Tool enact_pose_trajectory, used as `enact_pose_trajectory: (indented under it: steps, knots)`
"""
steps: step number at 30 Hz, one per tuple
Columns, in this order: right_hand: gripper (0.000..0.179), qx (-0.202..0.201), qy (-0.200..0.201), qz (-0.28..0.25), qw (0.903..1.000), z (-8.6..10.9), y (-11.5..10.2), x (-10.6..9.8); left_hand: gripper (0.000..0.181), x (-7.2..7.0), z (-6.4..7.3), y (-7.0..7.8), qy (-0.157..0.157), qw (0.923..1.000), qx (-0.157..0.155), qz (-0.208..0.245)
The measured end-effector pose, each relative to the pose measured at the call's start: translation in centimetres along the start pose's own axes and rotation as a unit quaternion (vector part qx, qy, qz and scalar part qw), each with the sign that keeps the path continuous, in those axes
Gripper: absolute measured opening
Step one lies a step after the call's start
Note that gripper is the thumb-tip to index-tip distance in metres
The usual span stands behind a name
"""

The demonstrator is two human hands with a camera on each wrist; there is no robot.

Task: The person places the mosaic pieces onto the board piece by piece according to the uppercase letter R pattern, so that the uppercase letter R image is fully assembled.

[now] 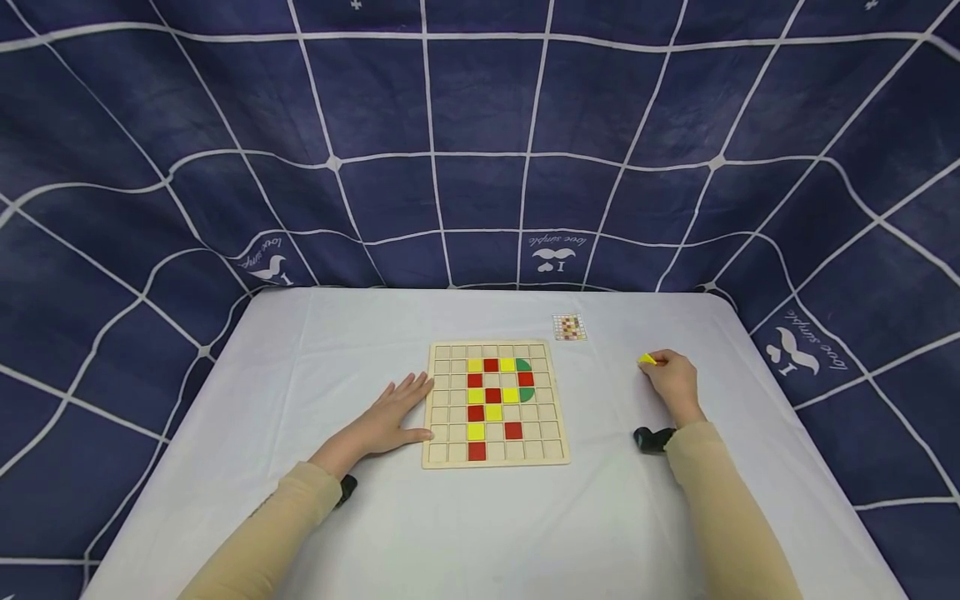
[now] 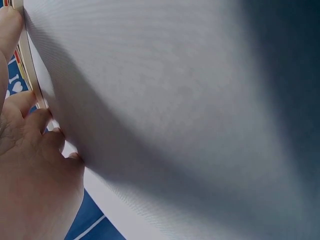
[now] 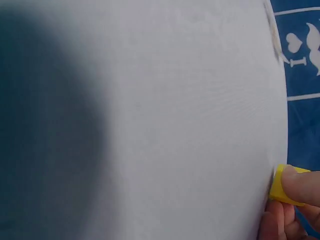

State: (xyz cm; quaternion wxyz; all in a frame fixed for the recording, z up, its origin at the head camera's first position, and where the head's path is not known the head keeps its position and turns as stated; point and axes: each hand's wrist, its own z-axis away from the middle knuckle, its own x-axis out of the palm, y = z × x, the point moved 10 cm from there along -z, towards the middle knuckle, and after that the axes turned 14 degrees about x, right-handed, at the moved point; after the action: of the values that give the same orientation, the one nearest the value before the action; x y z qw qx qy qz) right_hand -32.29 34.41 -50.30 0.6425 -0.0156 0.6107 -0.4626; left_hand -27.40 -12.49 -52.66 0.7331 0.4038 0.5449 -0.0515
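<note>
A square wooden grid board (image 1: 457, 458) lies on the white table, with red, yellow and green tiles in some of its cells. Together the tiles outline a letter-like shape, with two green rounded pieces on its right side. My left hand (image 1: 386, 421) rests flat with spread fingers against the board's left edge; the left wrist view shows the fingertips touching that edge. Off to the right of the board, my right hand (image 1: 672, 385) pinches a yellow tile (image 3: 278, 190) between thumb and fingers, close to the tabletop.
A small printed card (image 1: 569, 327) with a coloured grid pattern lies behind the board, to its right. Dark blue cloth (image 1: 480, 196) with white lines surrounds the table (image 1: 480, 533) at the back and sides. Black wrist cameras (image 1: 651, 440) sit under both wrists.
</note>
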Motion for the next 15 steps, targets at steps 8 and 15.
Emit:
enact_pose_trajectory:
  steps: [8, 15]
  knots:
    - [0.036, -0.047, -0.035, -0.037, 0.9976, 2.4, -1.9, 0.7, 0.095, -0.1, 0.0, 0.1, 0.002, 1.0000, -0.001, -0.007]
    - [0.031, -0.088, -0.083, -0.065, 0.9905, 5.9, -4.6, 3.3, 0.094, 0.0, 0.0, 0.1, 0.002, 1.0000, 0.000, -0.004]
